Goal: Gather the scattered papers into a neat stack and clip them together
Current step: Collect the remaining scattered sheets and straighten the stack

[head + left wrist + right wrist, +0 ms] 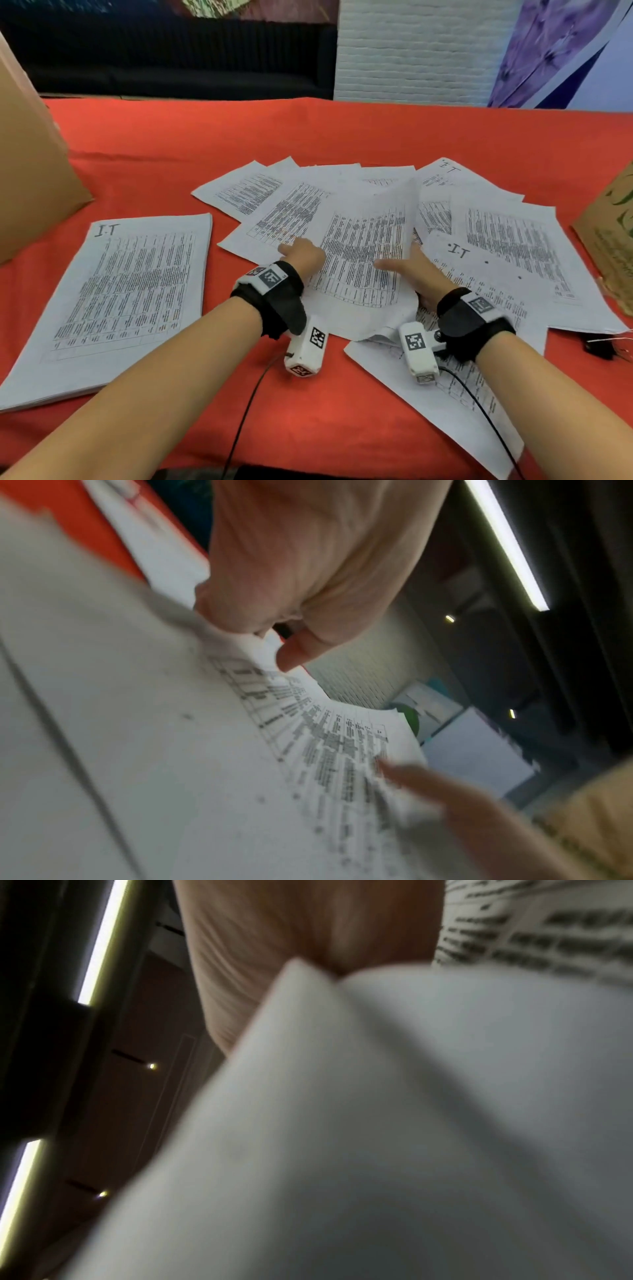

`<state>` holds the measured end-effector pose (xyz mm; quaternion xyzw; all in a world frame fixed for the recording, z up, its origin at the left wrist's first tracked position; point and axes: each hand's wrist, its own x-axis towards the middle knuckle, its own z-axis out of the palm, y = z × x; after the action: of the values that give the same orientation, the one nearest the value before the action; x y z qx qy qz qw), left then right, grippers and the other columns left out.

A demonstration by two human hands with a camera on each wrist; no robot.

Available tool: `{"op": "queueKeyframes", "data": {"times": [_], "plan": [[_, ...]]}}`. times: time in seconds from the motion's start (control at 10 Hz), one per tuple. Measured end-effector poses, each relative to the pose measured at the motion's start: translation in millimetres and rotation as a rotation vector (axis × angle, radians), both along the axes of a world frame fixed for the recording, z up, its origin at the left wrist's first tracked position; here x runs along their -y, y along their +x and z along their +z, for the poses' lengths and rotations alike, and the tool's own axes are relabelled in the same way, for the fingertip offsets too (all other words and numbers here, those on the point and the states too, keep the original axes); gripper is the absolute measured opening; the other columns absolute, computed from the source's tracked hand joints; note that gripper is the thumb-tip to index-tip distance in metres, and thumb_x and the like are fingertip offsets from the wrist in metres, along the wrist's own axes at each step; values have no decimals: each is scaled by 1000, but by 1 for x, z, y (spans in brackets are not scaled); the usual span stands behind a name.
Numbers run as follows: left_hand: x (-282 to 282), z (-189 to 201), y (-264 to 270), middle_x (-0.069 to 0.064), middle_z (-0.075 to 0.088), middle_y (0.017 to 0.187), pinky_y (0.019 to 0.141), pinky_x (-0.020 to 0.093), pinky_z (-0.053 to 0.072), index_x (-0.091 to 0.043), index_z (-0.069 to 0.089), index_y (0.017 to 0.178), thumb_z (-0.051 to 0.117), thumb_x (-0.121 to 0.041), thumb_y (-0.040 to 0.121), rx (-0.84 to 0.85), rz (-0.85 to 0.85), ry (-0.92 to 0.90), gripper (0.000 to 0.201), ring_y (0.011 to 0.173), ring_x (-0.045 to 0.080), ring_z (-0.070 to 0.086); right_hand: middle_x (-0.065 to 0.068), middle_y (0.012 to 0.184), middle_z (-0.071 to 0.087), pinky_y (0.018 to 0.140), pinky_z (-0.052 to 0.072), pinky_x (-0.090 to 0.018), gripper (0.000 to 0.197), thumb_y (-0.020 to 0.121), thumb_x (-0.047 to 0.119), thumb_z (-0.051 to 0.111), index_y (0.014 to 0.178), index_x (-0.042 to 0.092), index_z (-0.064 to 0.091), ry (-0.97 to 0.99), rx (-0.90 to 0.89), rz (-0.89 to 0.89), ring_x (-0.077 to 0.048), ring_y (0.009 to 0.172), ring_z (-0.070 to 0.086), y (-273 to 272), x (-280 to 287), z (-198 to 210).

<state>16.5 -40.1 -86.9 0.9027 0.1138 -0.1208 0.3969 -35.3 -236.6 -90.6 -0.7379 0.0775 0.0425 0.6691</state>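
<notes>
Printed sheets lie fanned out over the red tablecloth (342, 130) in the head view. One bowed sheet (363, 260) at the middle is held at both sides. My left hand (303, 255) pinches its left edge; in the left wrist view the thumb (294, 653) presses on the sheet (325, 737). My right hand (414, 270) grips the right edge, thumb on top and fingers hidden beneath. The right wrist view shows only my palm (308, 934) and blurred paper (411, 1123). A squared stack of papers (120, 301) lies at the left.
A cardboard box (30, 164) stands at the far left. A brown paper bag (609, 240) lies at the right edge, with a small dark object (599, 349) near it. More loose sheets (507, 246) lie under and right of my right hand.
</notes>
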Motion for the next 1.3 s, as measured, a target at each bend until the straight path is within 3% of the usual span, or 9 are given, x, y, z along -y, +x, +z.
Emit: {"op": "queueKeyframes", "data": {"times": [0.1, 0.3, 0.5, 0.6, 0.8, 0.9, 1.0, 1.1, 1.3], "plan": [[-13, 4, 6, 25, 27, 148, 113, 49, 30, -2, 38, 138, 50, -18, 86, -39, 299, -209, 56, 136, 43, 29, -17, 127, 62, 98, 49, -47, 46, 89, -4, 58, 133, 7, 48, 61, -38, -41, -31, 111, 62, 0, 4, -1], [-69, 21, 16, 15, 19, 151, 113, 35, 28, -4, 19, 141, 59, -23, 79, 19, 737, -355, 76, 137, 33, 28, -13, 113, 67, 70, 61, -37, 36, 96, -5, 43, 130, 7, 49, 316, -54, -112, -25, 89, 72, -3, 14, -1], [-65, 22, 22, 14, 59, 77, 60, 33, 49, -3, 58, 73, 62, -6, 85, 43, 578, -895, 13, 52, 21, 58, -16, 123, 60, 65, 61, -37, 45, 96, -7, 36, 139, 8, 41, 354, -90, -171, -30, 99, 65, -1, 17, -3], [-54, 52, 24, 8, 45, 63, 54, 31, 35, -9, 50, 64, 62, -3, 78, 257, 461, -893, 19, 61, 21, 48, -14, 124, 62, 68, 61, -33, 48, 94, -10, 41, 138, 7, 44, 244, -75, -133, -26, 101, 65, 2, 10, 0], [-37, 143, 18, 4, 61, 89, 54, 24, 44, -14, 52, 95, 43, -7, 98, 576, 121, -1148, 12, 72, 17, 59, -14, 129, 59, 81, 58, -40, 54, 91, -10, 48, 139, 13, 39, 135, -42, -96, -32, 112, 61, 4, 4, 0], [-19, 143, 9, -3, 65, 81, 58, 25, 41, -14, 55, 103, 48, -1, 91, 444, 176, -1134, 19, 65, 14, 60, -15, 128, 58, 87, 53, -47, 50, 93, -9, 45, 138, 12, 39, 162, -44, -94, -34, 112, 60, 2, 4, 2], [-5, 93, 5, 16, 53, 131, 75, 28, 48, -5, 36, 137, 41, -1, 92, 230, 393, -1016, 46, 104, 31, 59, -17, 118, 60, 88, 52, -50, 40, 96, -7, 41, 132, 10, 41, 208, -66, -160, -35, 103, 62, 2, 7, 1], [4, 42, -6, 13, 47, 133, 91, 46, 52, -17, 25, 136, 29, 3, 91, 120, 437, -999, 50, 107, 32, 58, -13, 108, 62, 87, 52, -46, 26, 98, -1, 41, 122, 7, 46, 240, -69, -267, -29, 90, 63, 1, 8, 1], [20, 5, -36, 5, 43, 82, 50, 23, 36, -21, 32, 136, 36, 7, 92, 103, 469, -865, 52, 62, 17, 40, -4, 147, 43, 111, 36, -45, 64, 95, 59, 37, 146, 21, 37, 280, -69, -379, -25, 133, 44, 5, 3, 2]]}}
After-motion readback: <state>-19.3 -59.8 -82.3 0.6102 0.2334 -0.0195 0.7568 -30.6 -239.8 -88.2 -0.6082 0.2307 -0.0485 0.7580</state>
